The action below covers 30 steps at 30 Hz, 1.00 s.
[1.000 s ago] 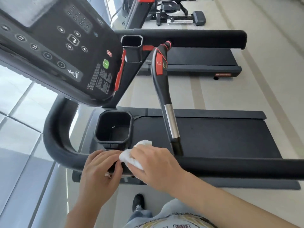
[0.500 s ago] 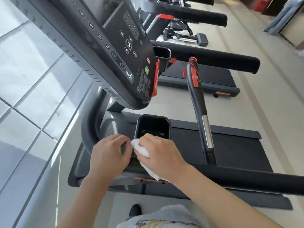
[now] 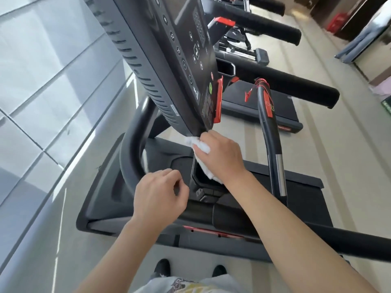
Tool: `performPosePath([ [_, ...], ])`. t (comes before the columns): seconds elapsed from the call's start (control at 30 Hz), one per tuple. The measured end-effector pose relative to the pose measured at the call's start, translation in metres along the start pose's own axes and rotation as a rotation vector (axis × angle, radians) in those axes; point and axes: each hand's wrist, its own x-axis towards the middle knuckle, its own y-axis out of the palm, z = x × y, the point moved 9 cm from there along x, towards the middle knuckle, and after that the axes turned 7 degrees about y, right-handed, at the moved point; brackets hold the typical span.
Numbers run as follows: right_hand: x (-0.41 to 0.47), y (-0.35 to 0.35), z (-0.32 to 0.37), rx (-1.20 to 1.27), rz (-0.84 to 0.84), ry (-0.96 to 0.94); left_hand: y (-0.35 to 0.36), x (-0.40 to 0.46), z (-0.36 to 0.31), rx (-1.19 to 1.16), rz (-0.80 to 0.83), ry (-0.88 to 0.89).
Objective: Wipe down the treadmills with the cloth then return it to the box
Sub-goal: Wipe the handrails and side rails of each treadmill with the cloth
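My right hand (image 3: pixel 222 157) grips a white cloth (image 3: pixel 200 146) and holds it against the lower corner of the black treadmill console (image 3: pixel 169 60). Part of the cloth hangs down under my palm over the black cup holder (image 3: pixel 201 180). My left hand (image 3: pixel 160 197) hovers just left of the cup holder with its fingers loosely curled and nothing in them. The near treadmill's curved black handrail (image 3: pixel 131 153) runs to the left of both hands. No box is in view.
A black and red handle bar (image 3: pixel 268 123) with a silver grip rises right of my right hand. A padded side rail (image 3: pixel 338 244) crosses the lower right. Further treadmills (image 3: pixel 275 83) stand behind. A glass wall is on the left. A red crate (image 3: pixel 336 22) sits far back.
My right hand has lifted the cloth from beside the cup holder up to the console's lower corner. My left hand has let go of the cloth and dropped back. The view has tilted upward.
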Motion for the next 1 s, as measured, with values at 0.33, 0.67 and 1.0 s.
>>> performPosePath([
  [0.33,-0.060,-0.042,-0.057,0.036,0.183,0.328,0.000,0.000,-0.001,0.015,-0.010,0.000],
  [0.67,-0.063,-0.013,0.023,0.193,0.091,0.093,0.001,-0.001,-0.001,-0.005,-0.007,-0.002],
  [1.0,-0.041,-0.002,0.010,0.158,0.177,0.138,0.000,0.000,-0.003,0.003,0.020,-0.004],
])
